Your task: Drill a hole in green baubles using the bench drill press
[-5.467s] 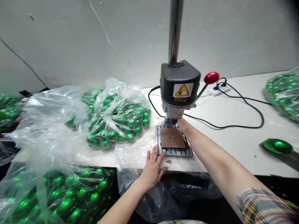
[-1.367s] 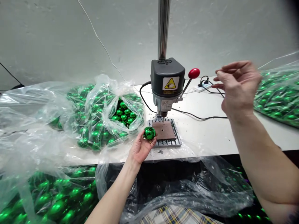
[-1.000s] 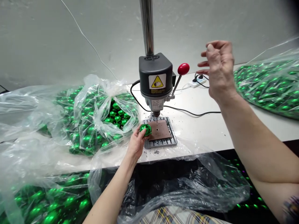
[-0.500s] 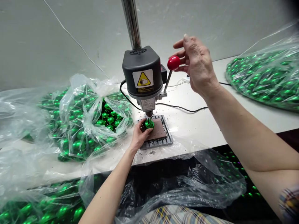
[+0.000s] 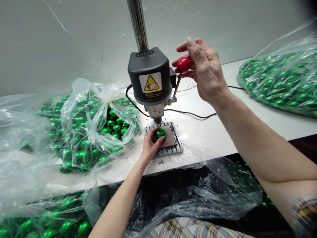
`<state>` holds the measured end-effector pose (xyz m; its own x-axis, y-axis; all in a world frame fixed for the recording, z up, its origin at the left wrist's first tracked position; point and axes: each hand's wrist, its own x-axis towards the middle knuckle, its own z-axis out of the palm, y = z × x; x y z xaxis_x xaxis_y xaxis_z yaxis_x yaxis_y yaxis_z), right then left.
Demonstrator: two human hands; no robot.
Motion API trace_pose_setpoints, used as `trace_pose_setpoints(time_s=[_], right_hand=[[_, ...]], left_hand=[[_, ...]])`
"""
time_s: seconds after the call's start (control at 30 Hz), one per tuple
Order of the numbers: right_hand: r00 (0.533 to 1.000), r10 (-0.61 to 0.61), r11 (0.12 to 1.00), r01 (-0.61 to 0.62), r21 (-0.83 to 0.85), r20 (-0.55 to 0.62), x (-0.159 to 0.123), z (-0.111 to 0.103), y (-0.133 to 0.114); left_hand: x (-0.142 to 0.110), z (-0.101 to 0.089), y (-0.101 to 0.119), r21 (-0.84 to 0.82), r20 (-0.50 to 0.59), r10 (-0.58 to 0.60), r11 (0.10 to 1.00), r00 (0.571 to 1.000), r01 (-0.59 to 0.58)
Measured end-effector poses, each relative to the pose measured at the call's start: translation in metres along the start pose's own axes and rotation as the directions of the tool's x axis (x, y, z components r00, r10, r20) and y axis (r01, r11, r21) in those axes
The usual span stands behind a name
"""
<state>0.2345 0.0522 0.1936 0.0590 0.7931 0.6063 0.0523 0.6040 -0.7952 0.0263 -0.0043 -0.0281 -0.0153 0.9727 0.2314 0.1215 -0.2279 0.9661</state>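
A small bench drill press [image 5: 149,80] with a black head stands on the white table [image 5: 223,129]. My left hand [image 5: 150,145] pinches a shiny green ball [image 5: 161,133] and holds it on the brown pad of the drill's grey base plate [image 5: 170,147], right under the spindle. My right hand [image 5: 203,71] is raised at the drill's lever, its fingers curled against the red knob [image 5: 183,65].
An open clear bag of green balls [image 5: 94,125] lies left of the drill. Another full bag [image 5: 279,82] sits at the far right. More bagged balls [image 5: 44,221] and loose plastic [image 5: 193,198] hang below the table's front edge. A black cable [image 5: 193,114] runs behind the drill.
My left hand brought the green ball from beside the base plate onto the pad under the spindle. My right hand swung left from mid-air and closed on the red knob.
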Motion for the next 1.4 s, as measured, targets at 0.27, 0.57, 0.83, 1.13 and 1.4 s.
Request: trace_pose_setpoints(time_s=[0.27, 0.57, 0.83, 1.13, 1.4], right_hand=[[0.992, 0.016, 0.987, -0.036, 0.156, 0.126, 0.002, 0.0, -0.007], [0.99, 0.125, 0.96, -0.137, 0.246, 0.065, 0.003, 0.021, -0.004], [0.972, 0.234, 0.932, -0.23, 0.28, 0.017, 0.019, 0.037, -0.006], [0.993, 0.107, 0.986, -0.101, 0.129, -0.047, 0.008, 0.038, -0.001], [0.985, 0.043, 0.992, -0.022, 0.128, -0.166, -0.014, 0.042, -0.012]], left_hand=[[0.0, 0.006, 0.006, -0.024, -0.052, -0.105, 0.994, 0.993, 0.104], [0.0, 0.002, -0.004, -0.088, -0.016, -0.112, 0.99, 0.994, 0.11], [-0.001, 0.002, -0.004, -0.162, -0.012, -0.115, 0.98, 0.993, 0.111], [-0.001, 0.003, -0.009, -0.087, 0.005, -0.083, 0.993, 0.997, 0.083], [-0.002, 0.006, -0.002, -0.269, 0.008, -0.176, 0.948, 0.984, 0.172]])
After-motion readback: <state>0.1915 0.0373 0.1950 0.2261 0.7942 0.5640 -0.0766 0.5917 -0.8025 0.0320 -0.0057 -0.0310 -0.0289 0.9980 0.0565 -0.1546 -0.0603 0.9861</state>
